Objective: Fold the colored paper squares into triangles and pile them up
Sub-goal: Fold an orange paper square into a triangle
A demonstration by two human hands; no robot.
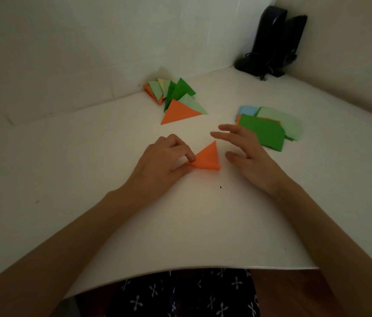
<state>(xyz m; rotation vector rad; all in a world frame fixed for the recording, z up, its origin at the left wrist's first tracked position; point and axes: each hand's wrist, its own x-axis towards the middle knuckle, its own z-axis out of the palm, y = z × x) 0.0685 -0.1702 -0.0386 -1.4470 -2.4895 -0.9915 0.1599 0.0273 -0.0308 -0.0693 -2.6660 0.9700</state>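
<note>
An orange paper folded into a triangle (208, 157) lies on the white table (66, 168) in front of me. My left hand (164, 161) pinches its left corner between a curled finger and the thumb. My right hand (246, 154) hovers just right of the triangle with fingers spread and relaxed, holding nothing. Further back lies a pile of folded triangles (176, 97) in orange, green and pale yellow, with an orange one on top at the front. To the right sits a stack of unfolded squares (269, 129), green on top, with pale green, blue and orange beneath.
Two black upright devices (274, 40) with cables stand in the back right corner where the walls meet. White walls close off the table at the back and right. The near table edge curves above my lap (192, 291).
</note>
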